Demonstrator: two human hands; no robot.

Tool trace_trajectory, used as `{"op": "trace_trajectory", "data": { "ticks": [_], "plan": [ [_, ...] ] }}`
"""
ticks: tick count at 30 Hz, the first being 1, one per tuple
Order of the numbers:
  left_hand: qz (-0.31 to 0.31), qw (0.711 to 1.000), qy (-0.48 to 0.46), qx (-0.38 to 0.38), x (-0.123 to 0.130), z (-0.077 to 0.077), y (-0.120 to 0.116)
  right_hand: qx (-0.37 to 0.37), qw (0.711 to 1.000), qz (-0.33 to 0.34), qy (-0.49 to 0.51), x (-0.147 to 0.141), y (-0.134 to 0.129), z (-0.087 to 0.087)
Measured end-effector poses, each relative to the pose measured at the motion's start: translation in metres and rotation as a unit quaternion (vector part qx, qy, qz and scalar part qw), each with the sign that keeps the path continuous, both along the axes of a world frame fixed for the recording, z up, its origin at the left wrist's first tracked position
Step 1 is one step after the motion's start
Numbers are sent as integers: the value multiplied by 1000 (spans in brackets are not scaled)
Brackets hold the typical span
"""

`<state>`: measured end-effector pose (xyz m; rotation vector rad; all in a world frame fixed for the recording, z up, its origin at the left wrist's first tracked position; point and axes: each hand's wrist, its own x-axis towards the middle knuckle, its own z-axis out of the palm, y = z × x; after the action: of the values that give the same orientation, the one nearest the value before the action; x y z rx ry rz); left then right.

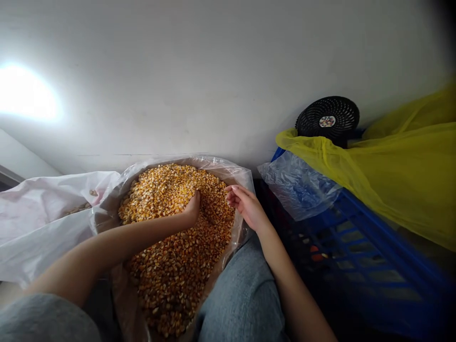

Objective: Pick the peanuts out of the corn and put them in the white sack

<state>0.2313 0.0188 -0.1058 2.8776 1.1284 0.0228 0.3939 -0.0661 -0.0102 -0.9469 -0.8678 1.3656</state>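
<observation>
Left hand (193, 207) in the corn kernels (178, 266), thumb up and showing, fingers sunk out of sight; can't tell if they are spread, pressed together or pinching kernels. Right hand (248, 205) just to its right, half-open, fingers bent and loosely apart, over the right side of the sack; can't tell if it touches the plastic rim.

Kernels lie around and under the left hand, heaped higher beyond it, lower toward the body. They fill the sack (245, 176), its clear plastic edge circling both sides of the left hand and passing by the right wrist.

Label: small multicoloured sticker (327, 121) at the hub of a black fan (309, 118), beyond and right of the right hand; print too small to read.

Edges: wall (178, 76) close behind the sack, beyond both hands. Knee in jeans (245, 289) below the right hand, near the sack edge. Blue crate (386, 237) right of the right forearm, clear plastic (302, 185) and yellow mesh (406, 166) draped over its rim. White sack (53, 242) left of the left hand. Open room: between the hands, and above them.
</observation>
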Motion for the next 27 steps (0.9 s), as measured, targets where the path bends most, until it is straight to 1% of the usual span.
{"op": "trace_trajectory", "data": {
  "ticks": [2, 3, 6, 7, 9, 11, 12, 14, 15, 16, 17, 18, 19, 21, 22, 23, 25, 26, 27],
  "plan": [
    [2, 999, 28, 17, -20, 21, 10, -1, 1000, 4, -6, 0, 1, -1],
    [-7, 999, 47, 27, -31, 33, 14, -1, 1000, 7, -9, 0, 1, -1],
    [-64, 982, 145, 104, -66, 70, 27, -5, 1000, 9, -12, -1, 0, 0],
    [-74, 977, 160, 120, -79, 81, 31, -7, 1000, 7, -12, -1, 0, 1],
    [-73, 978, 148, 131, -102, 98, 39, -14, 1000, 2, -12, -2, 0, 2],
    [-43, 987, 103, 115, -120, 111, 43, -18, 1000, 3, -13, -2, -1, 3],
    [-9, 991, 75, 110, -125, 115, 44, -19, 1000, 5, -13, -2, 0, 3],
    [65, 990, 30, 119, -123, 118, 39, -22, 1000, 5, -16, -3, 0, 3],
    [91, 987, 19, 131, -115, 116, 33, -23, 1000, 3, -18, -3, 0, 3],
    [90, 985, 22, 145, -104, 112, 25, -24, 1000, 0, -20, -3, 1, 3],
    [50, 988, 40, 144, -89, 104, 14, -25, 999, -2, -22, -3, 1, 3],
    [5, 989, 58, 138, -72, 92, 2, -26, 999, -3, -23, -3, 1, 3],
    [-44, 988, 70, 130, -52, 77, -11, -27, 999, -5, -23, -3, 1, 2],
    [-155, 979, 87, 99, -12, 40, -37, -27, 999, -9, -23, -2, 2, 0],
    [-184, 975, 87, 91, 8, 19, -49, -27, 999, -12, -24, -2, 2, -1],
    [-198, 974, 87, 73, 26, -1, -58, -25, 999, -14, -27, -1, 2, -2],
    [-157, 983, 86, 50, 56, -35, -70, -22, 999, -18, -35, 0, 3, -5],
    [-137, 986, 87, 46, 68, -48, -72, -20, 999, -18, -38, 1, 3, -6],
    [-112, 989, 86, 43, 77, -57, -73, -18, 999, -18, -40, 1, 3, -7]
  ]
}}
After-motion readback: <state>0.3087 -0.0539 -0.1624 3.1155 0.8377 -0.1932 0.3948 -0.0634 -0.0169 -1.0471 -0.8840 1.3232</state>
